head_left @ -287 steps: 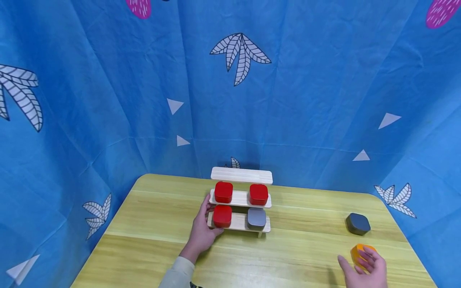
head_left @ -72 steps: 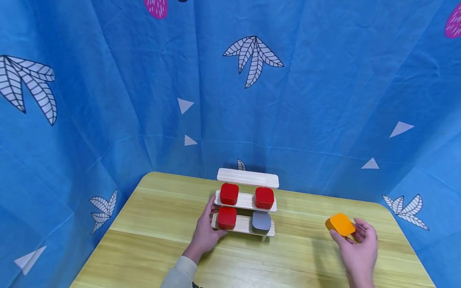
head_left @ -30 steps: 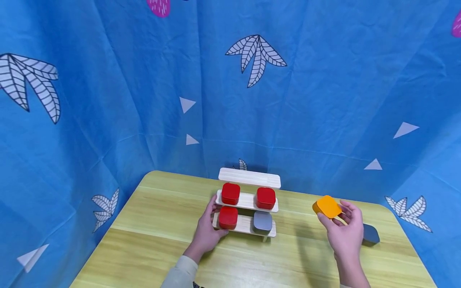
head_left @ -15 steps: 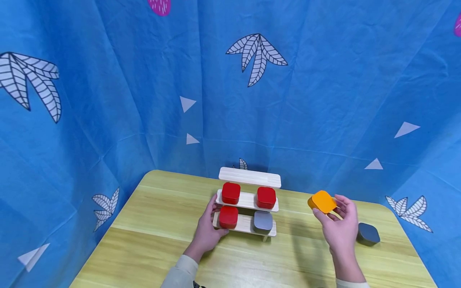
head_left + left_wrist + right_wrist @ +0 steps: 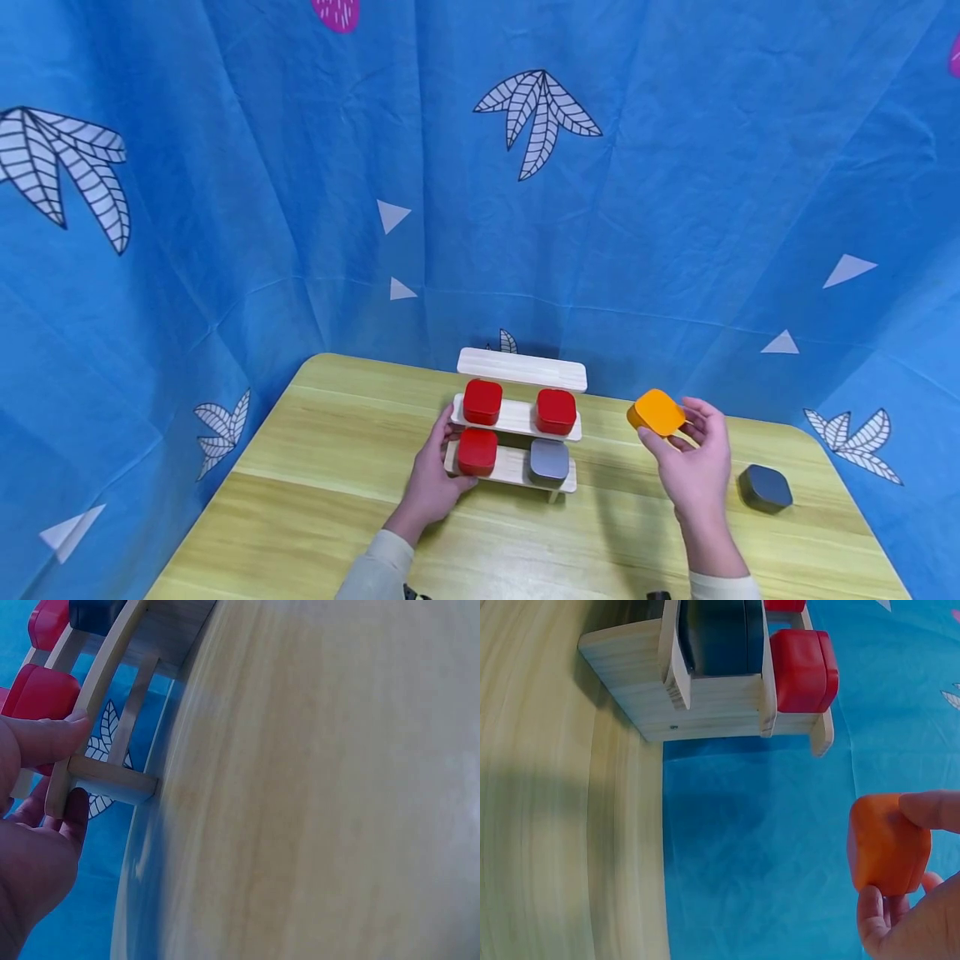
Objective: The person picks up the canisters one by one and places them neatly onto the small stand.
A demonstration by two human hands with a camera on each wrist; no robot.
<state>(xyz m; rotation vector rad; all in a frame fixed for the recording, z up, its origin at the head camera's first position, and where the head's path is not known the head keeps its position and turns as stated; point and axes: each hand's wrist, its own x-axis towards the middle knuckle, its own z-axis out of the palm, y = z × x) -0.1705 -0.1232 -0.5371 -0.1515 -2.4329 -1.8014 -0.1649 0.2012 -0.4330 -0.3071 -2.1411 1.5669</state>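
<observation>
In front of me hangs a blue curtain (image 5: 675, 183), wrapping round to my left and right in soft vertical folds, with a faint crease running across it. I see clusters of white, black-veined leaves (image 5: 534, 125), pale triangles (image 5: 849, 269) and a speckled pink shape (image 5: 336, 12) at the top. Below me, a table (image 5: 315, 442) with yellowish wood grain and rounded far corners reaches towards the cloth. Light leaves a pale sheen on the tabletop nearest me.
</observation>
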